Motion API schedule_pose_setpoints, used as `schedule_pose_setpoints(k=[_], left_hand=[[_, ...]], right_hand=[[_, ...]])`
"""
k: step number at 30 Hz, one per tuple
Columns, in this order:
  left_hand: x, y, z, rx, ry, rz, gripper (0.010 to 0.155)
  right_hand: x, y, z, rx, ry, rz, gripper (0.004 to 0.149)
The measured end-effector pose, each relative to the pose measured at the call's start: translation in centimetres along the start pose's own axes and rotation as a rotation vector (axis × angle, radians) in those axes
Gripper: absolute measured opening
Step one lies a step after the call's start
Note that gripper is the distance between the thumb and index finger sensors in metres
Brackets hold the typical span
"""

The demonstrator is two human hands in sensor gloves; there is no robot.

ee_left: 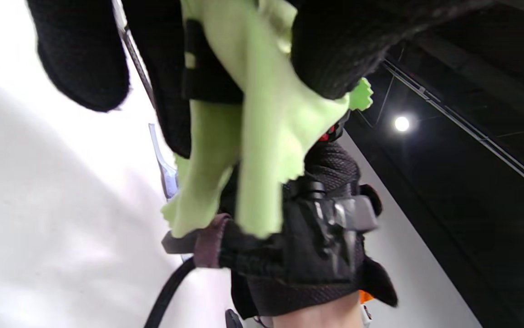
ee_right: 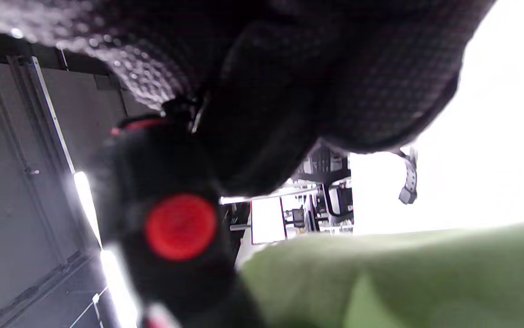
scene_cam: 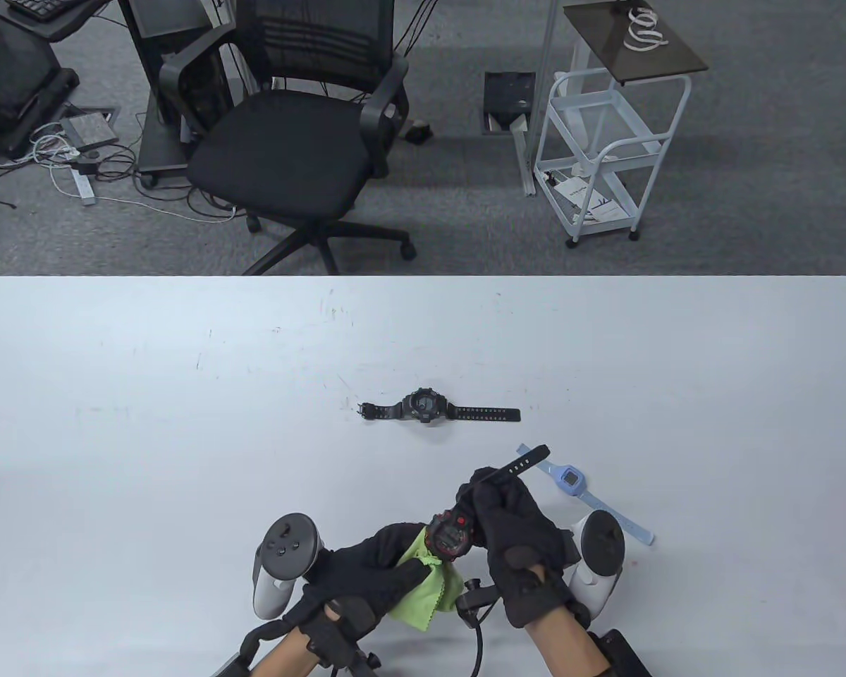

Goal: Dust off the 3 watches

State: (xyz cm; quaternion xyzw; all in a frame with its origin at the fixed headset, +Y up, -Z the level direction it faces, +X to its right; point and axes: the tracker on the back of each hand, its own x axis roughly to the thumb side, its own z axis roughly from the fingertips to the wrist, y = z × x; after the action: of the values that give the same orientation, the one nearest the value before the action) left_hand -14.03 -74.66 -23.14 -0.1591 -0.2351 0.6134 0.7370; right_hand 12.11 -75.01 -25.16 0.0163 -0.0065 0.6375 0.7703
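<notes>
My right hand [scene_cam: 497, 504] grips a black watch with red trim [scene_cam: 450, 534] above the table's near edge, its strap sticking up and to the right. My left hand [scene_cam: 384, 568] pinches a light green cloth [scene_cam: 426, 582] and holds it against the watch's left side. The left wrist view shows the green cloth [ee_left: 252, 136] hanging from the gloved fingers. The right wrist view shows the watch's red button [ee_right: 180, 226] close up, with the green cloth [ee_right: 403, 273] beside it. A second black watch [scene_cam: 426, 407] lies flat mid-table. A light blue watch [scene_cam: 571, 483] lies right of my right hand.
The white table [scene_cam: 148, 423] runs the full width of the view. Beyond its far edge stand a black office chair [scene_cam: 296, 134] and a white wire cart [scene_cam: 603, 148] on grey carpet.
</notes>
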Motion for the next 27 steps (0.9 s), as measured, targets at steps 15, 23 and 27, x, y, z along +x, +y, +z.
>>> schedule_pose_setpoints(k=[15,23,27], left_hand=[[1.3,0.7,0.5,0.027,-0.048,-0.194,0.049],[1.1,0.6,0.4,0.007,-0.047,-0.202,0.05],[1.1,1.0,0.4,0.026,-0.06,-0.211,0.048]], right_hand=[[0.8,-0.1,-0.6,0.157,-0.029,-0.035,0.047],[0.7,-0.5,-0.7,0.163,-0.035,-0.05,0.046],[0.7,-0.5,-0.7,0.163,-0.04,-0.056,0.045]])
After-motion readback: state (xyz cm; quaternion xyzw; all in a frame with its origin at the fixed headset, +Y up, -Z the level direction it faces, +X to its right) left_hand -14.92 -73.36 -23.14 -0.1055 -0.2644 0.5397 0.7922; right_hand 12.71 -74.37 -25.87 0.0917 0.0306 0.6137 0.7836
